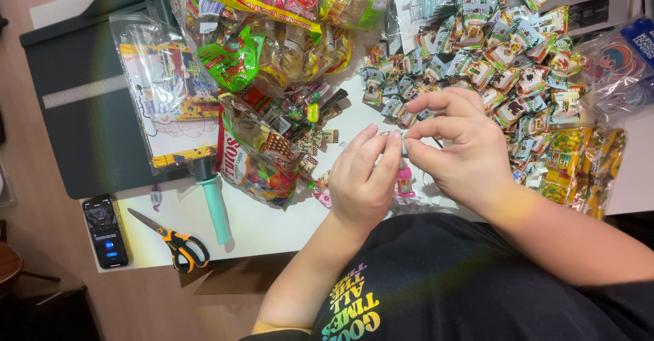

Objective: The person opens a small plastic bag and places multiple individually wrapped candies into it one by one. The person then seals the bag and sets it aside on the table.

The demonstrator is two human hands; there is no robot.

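At the far left a dark phone [105,232] lay near the table's [266,228] front edge, and beside it a pair of orange-handled scissors [172,241] rested with blades closed. A nudge from an elbow could have sent either one off that edge, since both sat close to it. Behind them stood a dark grey paper trimmer [85,109] with a clear printed treat bag [167,99] lying over its corner, and a teal-handled tool [216,208] pointed towards the person.

Further along, a heap of opened candy bags [272,48] sagged onto the table, small wrapped sweets spilling from one torn mouth (the pile looked loose enough to slide further if bumped).

In the middle, the left hand [364,177] was curled narrow, its fingertips pinched on a small silvery wrapped piece [400,140]. The right hand [460,147] met it from the other side, thumb and forefinger closed on the same piece, held just above the table in front of the person's chest. A grip that slight could have let the piece slip and drop among the clutter below, where a small pink item [405,183] already lay.

To the right a spread of small green-and-red packets [504,62] covered the table, and yellow packaged sweets [579,167] sat at its edge, just beside the right forearm, which could easily have swept them off.
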